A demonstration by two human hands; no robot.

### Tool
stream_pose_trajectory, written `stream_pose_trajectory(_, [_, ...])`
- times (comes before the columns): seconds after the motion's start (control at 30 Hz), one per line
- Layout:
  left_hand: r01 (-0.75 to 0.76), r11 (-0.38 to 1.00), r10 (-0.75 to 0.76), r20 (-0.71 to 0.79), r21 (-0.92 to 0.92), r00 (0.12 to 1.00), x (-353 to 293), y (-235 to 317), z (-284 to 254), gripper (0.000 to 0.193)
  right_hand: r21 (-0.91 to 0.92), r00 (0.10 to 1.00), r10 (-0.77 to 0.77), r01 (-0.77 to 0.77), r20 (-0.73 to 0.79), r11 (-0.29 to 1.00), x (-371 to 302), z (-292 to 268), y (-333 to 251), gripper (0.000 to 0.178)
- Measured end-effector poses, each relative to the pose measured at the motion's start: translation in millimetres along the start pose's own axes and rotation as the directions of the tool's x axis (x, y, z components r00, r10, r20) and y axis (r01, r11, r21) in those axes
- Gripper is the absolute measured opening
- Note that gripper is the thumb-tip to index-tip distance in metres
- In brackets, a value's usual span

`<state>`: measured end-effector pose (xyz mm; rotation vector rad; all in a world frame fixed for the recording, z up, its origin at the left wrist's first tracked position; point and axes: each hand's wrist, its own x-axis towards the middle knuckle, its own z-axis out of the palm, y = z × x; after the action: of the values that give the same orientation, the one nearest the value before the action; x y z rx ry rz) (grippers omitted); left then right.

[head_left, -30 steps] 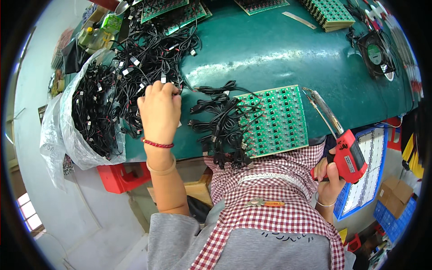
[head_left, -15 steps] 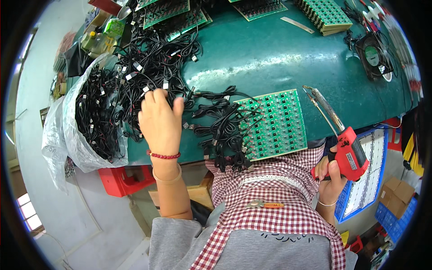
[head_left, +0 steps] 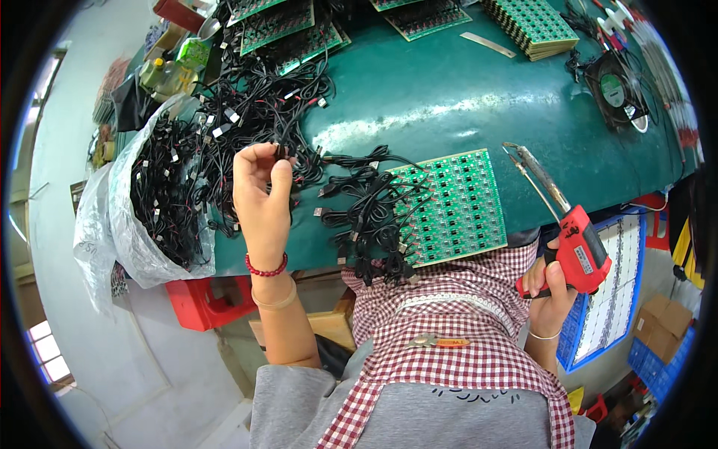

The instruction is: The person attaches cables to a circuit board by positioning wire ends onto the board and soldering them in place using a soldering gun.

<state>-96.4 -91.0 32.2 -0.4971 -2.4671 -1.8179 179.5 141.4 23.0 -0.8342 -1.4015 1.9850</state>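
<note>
My left hand (head_left: 260, 198) is closed in a pinch on a black USB cable (head_left: 280, 152), at the edge of a tangled heap of black cables (head_left: 254, 97). My fingers hide most of that cable. On the right, my right hand (head_left: 552, 295) grips a red soldering gun (head_left: 582, 251), its metal tip and thin feed tube pointing up and left over the table. Between the hands a green circuit board panel (head_left: 456, 209) lies at the table's near edge. Several coiled cables (head_left: 366, 198) run onto its left side.
A clear plastic bag (head_left: 123, 217) full of cables sits at the table's left edge. Stacked green boards (head_left: 531, 26), a metal ruler (head_left: 488, 45) and hanging panels line the far side. A small black fan (head_left: 615, 91) stands at the right, and a red stool (head_left: 206, 303) is below.
My left hand has turned and drawn its fingers together on a cable at the heap. The right hand with the soldering gun has stayed nearly still.
</note>
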Motion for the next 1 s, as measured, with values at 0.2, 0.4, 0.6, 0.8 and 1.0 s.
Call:
stream_pose_trajectory(0.2, [0.328, 0.934, -0.244, 0.418, -0.14, 0.875, -27, 46, 42, 0.022, 0.07, 0.999, 0.035, -0.033, -0.028, 0.997, -2, 9, -5, 0.038])
stream_pose_trajectory(0.4, [0.573, 0.801, -0.331, 0.668, -0.174, 0.666, -83, 63, 84, 0.01, -0.099, 0.982, 0.064, -0.046, 0.177, 0.994, 16, 54, -12, 0.047])
stream_pose_trajectory(0.6, [0.505, 0.862, -0.365, 0.645, -0.038, 0.671, -95, 57, 89, 0.008, -0.178, 0.974, 0.083, -0.045, 0.213, 0.983, 21, 56, -13, 0.045])
stream_pose_trajectory(0.8, [0.381, 0.924, -0.307, 0.579, -0.007, 0.755, -105, 54, 96, 0.007, -0.206, 0.973, 0.001, 0.047, 0.229, 0.977, 15, 58, -9, 0.009])
stream_pose_trajectory(1.0, [0.148, 0.988, -0.091, 0.631, -0.039, 0.771, -107, 46, 99, 0.004, -0.241, 0.956, 0.113, -0.047, 0.27, 0.969, 19, 53, -12, 0.007])
